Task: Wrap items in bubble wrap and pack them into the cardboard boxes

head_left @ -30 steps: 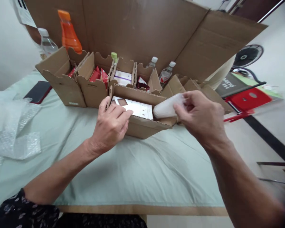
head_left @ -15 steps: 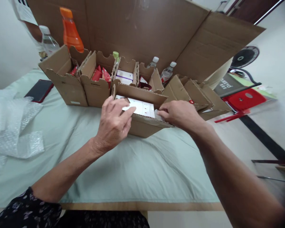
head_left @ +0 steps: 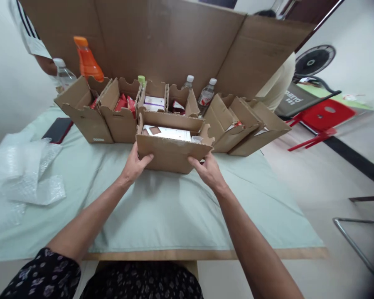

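Observation:
The front cardboard box (head_left: 168, 153) stands upright on the green cloth, gripped at both ends. My left hand (head_left: 134, 165) holds its left end, thumb on the front wall and fingers around the side, partly hidden. At the right end, my right hand (head_left: 207, 169) grips it likewise, thumb on the front. Inside the box lie a white carton (head_left: 171, 133) and, right of it, some clear wrapping (head_left: 196, 139). Just behind, a row of cardboard boxes holds red packets (head_left: 124, 104) and a white and purple carton (head_left: 154, 102).
Bubble wrap (head_left: 28, 170) and a dark phone (head_left: 57, 129) lie on the left. An orange bottle (head_left: 89, 60) and clear bottles (head_left: 207, 94) stand behind the row, before a tall cardboard panel (head_left: 174, 41). A red chair (head_left: 327, 116) is at the right.
Both hands have left the inside of the front box and moved to its outer ends, where they now grip it. Its front wall faces me more fully. The view has shifted somewhat.

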A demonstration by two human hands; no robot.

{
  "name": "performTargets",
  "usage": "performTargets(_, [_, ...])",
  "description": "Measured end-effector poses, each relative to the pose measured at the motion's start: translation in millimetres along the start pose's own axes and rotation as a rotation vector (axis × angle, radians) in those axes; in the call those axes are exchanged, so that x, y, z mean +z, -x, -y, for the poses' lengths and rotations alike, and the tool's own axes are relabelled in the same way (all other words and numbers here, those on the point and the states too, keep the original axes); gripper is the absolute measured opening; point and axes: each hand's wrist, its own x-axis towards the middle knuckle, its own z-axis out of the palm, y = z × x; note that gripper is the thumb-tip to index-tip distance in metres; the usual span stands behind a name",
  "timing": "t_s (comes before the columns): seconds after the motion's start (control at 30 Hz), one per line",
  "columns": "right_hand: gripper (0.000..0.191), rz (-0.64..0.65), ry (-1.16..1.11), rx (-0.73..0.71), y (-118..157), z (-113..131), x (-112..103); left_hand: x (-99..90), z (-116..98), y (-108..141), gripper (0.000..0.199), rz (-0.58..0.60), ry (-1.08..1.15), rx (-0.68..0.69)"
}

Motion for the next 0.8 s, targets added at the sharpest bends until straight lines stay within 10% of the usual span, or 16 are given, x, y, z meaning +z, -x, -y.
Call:
performTargets(0.27, [0.024,-0.002,0.058,-0.152,98.4,61.3,-26.0,-43.9,-61.0,129.4,0.063,-0.058,-0.139,-0.034])
performTargets(0.43, [0.037,-0.016,-0.002,-0.315,54.5,114.7,-16.6,-86.1,-108.7,84.2,0.062,-0.284,-0.12,0.045])
performTargets(0.6, [0.049,-0.193,-0.027,-0.267,51.2,104.7,-53.6,-47.9,-132.7,46.6,0.07,-0.175,-0.025,0.279])
performTargets(0.8, [0.03,-0.232,0.209,-0.139,161.2,60.9,-70.6,-6.0,-103.2,156.5,0.079,0.018,-0.139,0.08])
